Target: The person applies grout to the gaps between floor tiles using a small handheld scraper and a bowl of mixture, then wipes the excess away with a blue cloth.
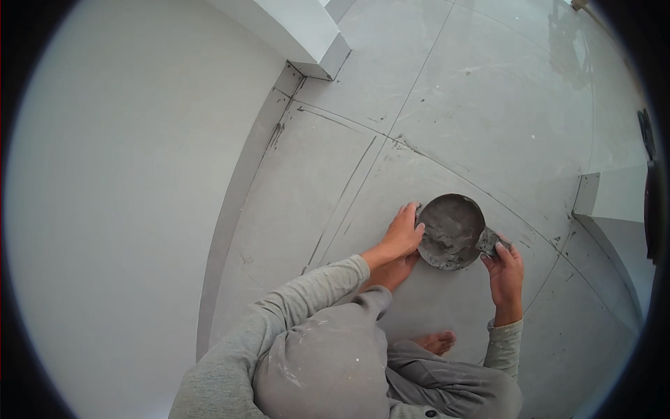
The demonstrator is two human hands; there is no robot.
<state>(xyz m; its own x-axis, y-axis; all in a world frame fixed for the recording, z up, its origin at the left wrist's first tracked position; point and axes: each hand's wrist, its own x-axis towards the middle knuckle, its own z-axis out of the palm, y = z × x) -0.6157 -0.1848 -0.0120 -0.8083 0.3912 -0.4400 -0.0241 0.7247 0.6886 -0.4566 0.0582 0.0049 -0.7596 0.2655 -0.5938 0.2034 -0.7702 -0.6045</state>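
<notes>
A round dark bowl [452,202] of wet grey paste [450,227] is in front of me, close above the tiled floor or resting on it; I cannot tell which. My left hand [403,234] grips its left rim, thumb on the inner edge and fingers round the outside. At the bowl's right edge, my right hand [504,269] pinches a small flat scraper [490,241] smeared with the same paste. The scraper's inner end touches or overlaps the rim. My bare left foot [391,274] is just under my left hand.
Large grey floor tiles [481,84] have dark joint lines, with paste smears along some. A white wall [139,174] with grey skirting [241,188] runs along the left. White wall corners jut out at upper left [307,42] and right [614,195]. My other foot [437,342] is below the bowl.
</notes>
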